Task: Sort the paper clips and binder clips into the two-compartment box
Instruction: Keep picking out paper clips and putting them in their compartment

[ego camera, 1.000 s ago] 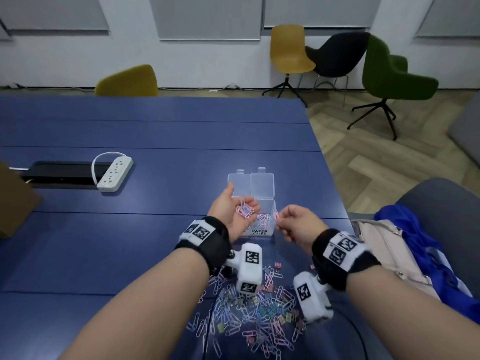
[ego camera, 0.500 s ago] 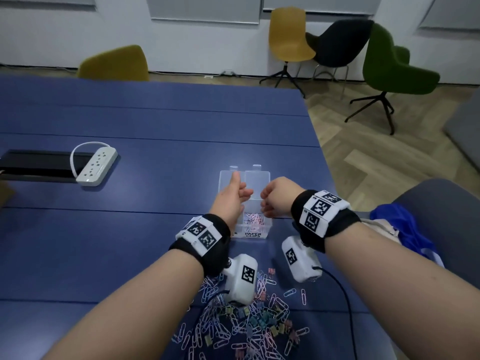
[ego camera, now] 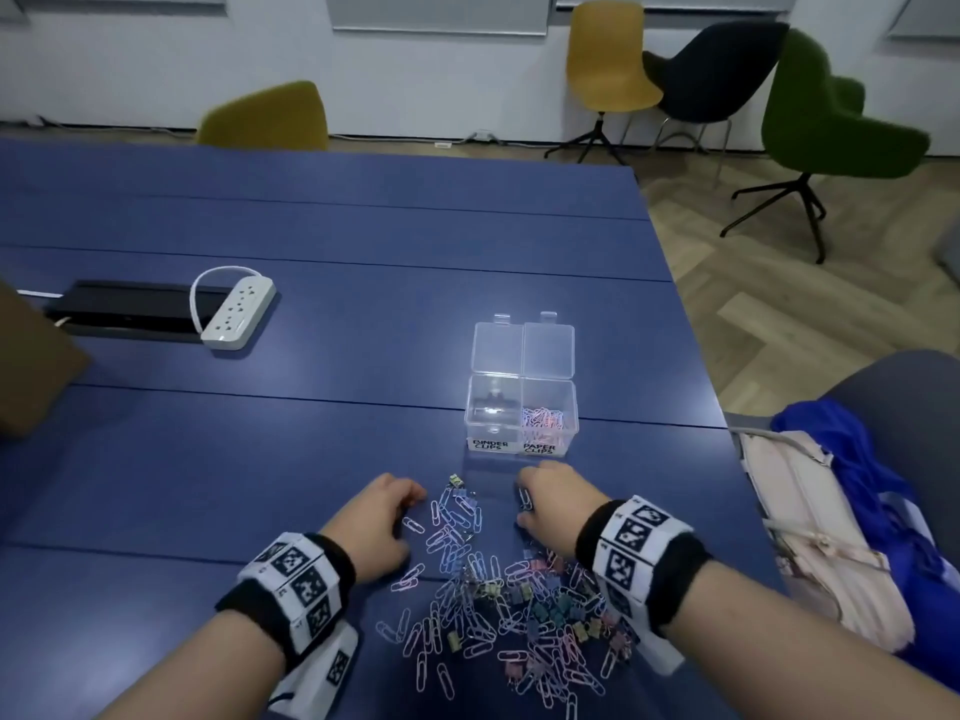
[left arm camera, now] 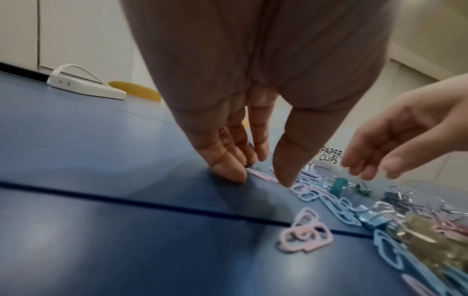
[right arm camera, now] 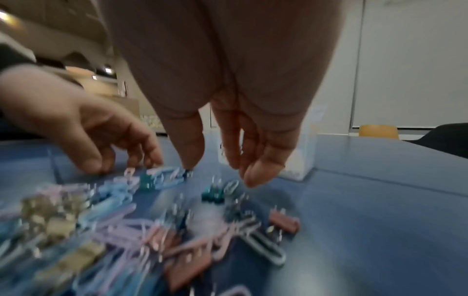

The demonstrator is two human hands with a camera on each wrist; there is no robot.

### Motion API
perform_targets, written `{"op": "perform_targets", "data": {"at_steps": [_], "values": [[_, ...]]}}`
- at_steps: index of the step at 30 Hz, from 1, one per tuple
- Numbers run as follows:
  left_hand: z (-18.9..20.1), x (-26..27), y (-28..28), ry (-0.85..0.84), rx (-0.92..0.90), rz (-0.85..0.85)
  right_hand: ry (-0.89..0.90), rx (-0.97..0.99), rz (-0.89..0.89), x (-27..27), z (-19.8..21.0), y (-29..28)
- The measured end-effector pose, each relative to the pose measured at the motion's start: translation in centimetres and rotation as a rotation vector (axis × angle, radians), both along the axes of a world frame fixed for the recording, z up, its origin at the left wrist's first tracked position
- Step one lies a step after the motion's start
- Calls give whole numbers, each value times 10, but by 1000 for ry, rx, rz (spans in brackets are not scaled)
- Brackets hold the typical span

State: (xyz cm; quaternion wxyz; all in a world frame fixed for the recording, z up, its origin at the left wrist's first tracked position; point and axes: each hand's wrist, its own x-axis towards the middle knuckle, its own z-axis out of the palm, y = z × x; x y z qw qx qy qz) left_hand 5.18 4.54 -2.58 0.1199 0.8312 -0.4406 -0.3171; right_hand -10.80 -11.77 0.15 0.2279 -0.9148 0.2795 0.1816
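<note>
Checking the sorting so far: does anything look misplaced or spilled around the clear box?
Nothing stands out. The clear two-compartment plastic box sits upright with its lid open, pink paper clips lie only in the side labelled paper clips, and the mixed pile of pastel clips lies unsorted on the blue table.

A dark blue table (ego camera: pixel 337 459), its top crossed by long seams, carries everything. Near the front edge lies a loose heap of pastel paper clips (ego camera: pixel 457 527) mixed with small binder clips (ego camera: pixel 556 613), spread between the two wrists. Just beyond the heap stands a clear two-compartment box (ego camera: pixel 521 415) with its lid folded open and lying flat on the far side; the right compartment, labelled PAPER CLIPS, holds pink clips, and the left one, labelled BINDER CLIPS, looks bare. Far to the left a white power strip (ego camera: pixel 238 315) rests partly on a black cable tray (ego camera: pixel 124 311) set into the tabletop. A brown object (ego camera: pixel 31 371) sits at the far left edge.
</note>
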Motion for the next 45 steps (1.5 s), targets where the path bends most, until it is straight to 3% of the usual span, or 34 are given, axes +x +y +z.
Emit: {"op": "perform_targets", "data": {"at_steps": [4,13,20,31,38,43,45], "values": [[1,-15,-14,-31,12,-42,25,-6,-84,12,-15,16],[1,-26,-22,-101,0,-81,48,-55,39,13,-10,45],[0,-34,-21,-129,-46,-41,29,-36,-39,2,-18,59],[4,-53,-29,-229,128,-38,131,-64,32,22,-12,85],[3,-52,-18,-166,127,24,109,-50,-93,16,-10,82],[10,-33,-1,59,-62,161,-120,142,-356,-9,-12,61],[11,-24,9,236,-140,212,-165,216,-421,-21,-10,54]]}}
